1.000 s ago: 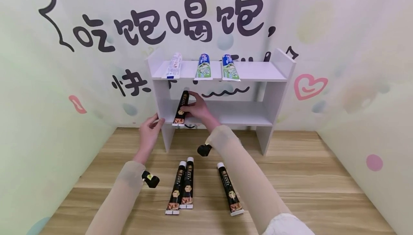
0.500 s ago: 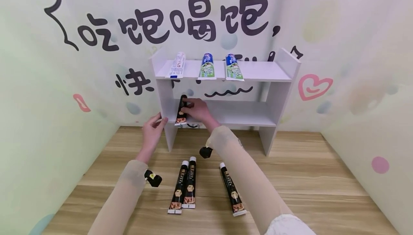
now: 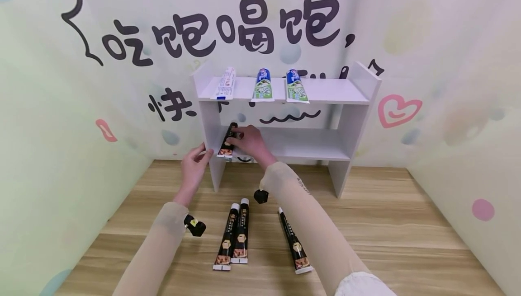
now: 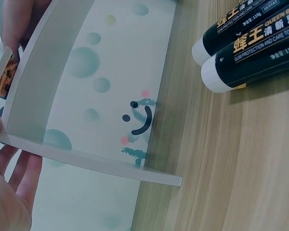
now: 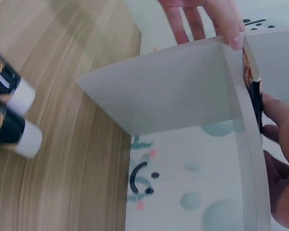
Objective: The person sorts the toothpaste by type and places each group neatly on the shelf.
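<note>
A black toothpaste tube [image 3: 227, 143] lies on the middle board at the left end of the white shelf unit [image 3: 301, 144], its flat white end at the front edge. My right hand [image 3: 251, 143] pinches this tube from the right, thumb and fingers along its side. In the right wrist view, the tube [image 5: 255, 94] shows edge-on against the board. My left hand [image 3: 193, 167] grips the front edge of the unit's left side panel, the thumb on one face and fingers on the other, as the left wrist view shows with the side panel [image 4: 86, 161].
On the wooden table [image 3: 366, 223] lie a pair of black toothpaste tubes [image 3: 241, 232] side by side and another black tube [image 3: 294, 244] under my right forearm. The top board carries a white tube [image 3: 224, 83] and two blue-green tubes [image 3: 263, 86]. Patterned walls enclose the table.
My right hand has brought the black tube down and back onto the board, and its fingers have moved lower with it. My left hand keeps its hold on the side panel.
</note>
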`<action>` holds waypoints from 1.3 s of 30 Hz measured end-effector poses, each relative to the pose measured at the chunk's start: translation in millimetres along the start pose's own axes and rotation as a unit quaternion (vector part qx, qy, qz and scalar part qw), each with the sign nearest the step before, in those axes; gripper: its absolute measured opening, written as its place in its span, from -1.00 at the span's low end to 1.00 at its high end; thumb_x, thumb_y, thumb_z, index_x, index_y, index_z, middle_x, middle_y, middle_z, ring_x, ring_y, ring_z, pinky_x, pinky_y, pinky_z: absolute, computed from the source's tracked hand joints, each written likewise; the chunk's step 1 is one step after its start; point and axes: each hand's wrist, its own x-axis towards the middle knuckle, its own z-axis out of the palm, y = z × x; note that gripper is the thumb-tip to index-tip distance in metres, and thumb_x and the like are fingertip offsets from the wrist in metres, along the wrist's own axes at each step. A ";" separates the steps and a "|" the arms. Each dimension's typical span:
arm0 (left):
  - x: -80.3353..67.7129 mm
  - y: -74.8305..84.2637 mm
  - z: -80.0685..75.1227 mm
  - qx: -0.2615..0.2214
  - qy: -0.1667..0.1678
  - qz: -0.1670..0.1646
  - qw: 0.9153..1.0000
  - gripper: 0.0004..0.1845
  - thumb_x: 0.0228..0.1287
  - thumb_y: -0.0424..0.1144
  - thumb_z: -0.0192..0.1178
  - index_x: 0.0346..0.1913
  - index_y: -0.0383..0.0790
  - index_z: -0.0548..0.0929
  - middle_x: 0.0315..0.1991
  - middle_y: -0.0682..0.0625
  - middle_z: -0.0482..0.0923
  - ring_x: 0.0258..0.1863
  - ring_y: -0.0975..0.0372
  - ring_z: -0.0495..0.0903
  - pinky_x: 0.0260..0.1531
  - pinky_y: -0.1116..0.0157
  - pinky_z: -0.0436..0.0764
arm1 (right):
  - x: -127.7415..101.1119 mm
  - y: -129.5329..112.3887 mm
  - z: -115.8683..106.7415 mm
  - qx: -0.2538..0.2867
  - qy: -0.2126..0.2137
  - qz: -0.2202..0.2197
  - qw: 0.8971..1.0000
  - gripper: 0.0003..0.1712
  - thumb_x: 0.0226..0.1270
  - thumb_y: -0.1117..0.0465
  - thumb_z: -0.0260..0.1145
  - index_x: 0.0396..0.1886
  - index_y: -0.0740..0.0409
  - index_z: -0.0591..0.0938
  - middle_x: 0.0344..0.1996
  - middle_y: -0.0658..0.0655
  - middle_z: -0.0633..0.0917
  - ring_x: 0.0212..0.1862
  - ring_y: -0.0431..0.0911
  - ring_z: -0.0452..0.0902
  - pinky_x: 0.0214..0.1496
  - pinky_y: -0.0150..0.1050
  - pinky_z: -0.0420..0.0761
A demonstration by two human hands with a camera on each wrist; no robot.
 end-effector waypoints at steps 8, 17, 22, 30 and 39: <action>-0.5 0.4 2.8 0.011 0.014 -0.014 1.000 -0.56 0.36 -0.26 0.24 0.28 -0.18 0.54 0.21 -0.24 0.57 0.01 0.06 0.64 -0.22 0.64 0.62 | 1.9 7.3 -3.2 -0.037 -0.006 -0.001 0.999 -0.39 0.30 -0.25 0.30 0.30 -0.18 0.56 0.06 0.14 0.62 0.08 -0.03 0.47 0.13 -0.14 0.56; 1.4 0.8 5.3 0.000 0.003 -0.015 1.000 -0.55 0.37 -0.22 0.24 0.29 -0.13 0.54 0.21 -0.21 0.57 -0.05 0.21 0.63 -0.20 0.53 0.68 | 1.6 8.4 -5.6 -0.032 0.000 0.013 0.999 -0.39 0.29 -0.25 0.31 0.30 -0.21 0.56 0.06 0.12 0.64 0.08 -0.04 0.49 0.13 -0.15 0.56; -1.0 0.9 3.6 0.006 0.002 -0.020 1.000 -0.54 0.37 -0.21 0.24 0.30 -0.13 0.52 0.23 -0.21 0.56 -0.04 0.21 0.63 -0.22 0.53 0.68 | -2.2 9.2 -3.2 -0.047 0.006 0.001 0.999 -0.34 0.31 -0.28 0.26 0.34 -0.17 0.52 0.08 0.12 0.65 0.13 0.00 0.50 0.16 -0.13 0.56; -9.8 27.2 -2.2 0.001 -0.012 -0.026 1.000 -0.53 0.38 -0.29 0.21 0.32 -0.27 0.47 0.23 -0.33 0.52 -0.28 0.62 0.54 -0.27 0.58 0.63 | -12.3 4.7 -10.5 -0.034 0.040 -0.054 0.997 -0.35 0.31 -0.20 0.31 0.32 -0.04 0.54 0.05 0.17 0.67 0.09 0.00 0.56 0.05 -0.15 0.63; -5.1 9.8 0.9 -0.002 -0.005 -0.025 1.000 -0.53 0.38 -0.26 0.22 0.31 -0.23 0.51 0.22 -0.28 0.54 -0.27 0.63 0.54 -0.27 0.58 0.64 | -42.3 2.2 -30.7 0.088 0.053 -0.067 0.992 -0.36 0.32 -0.07 0.36 0.35 0.00 0.51 0.12 0.21 0.63 0.07 0.07 0.55 0.10 -0.08 0.61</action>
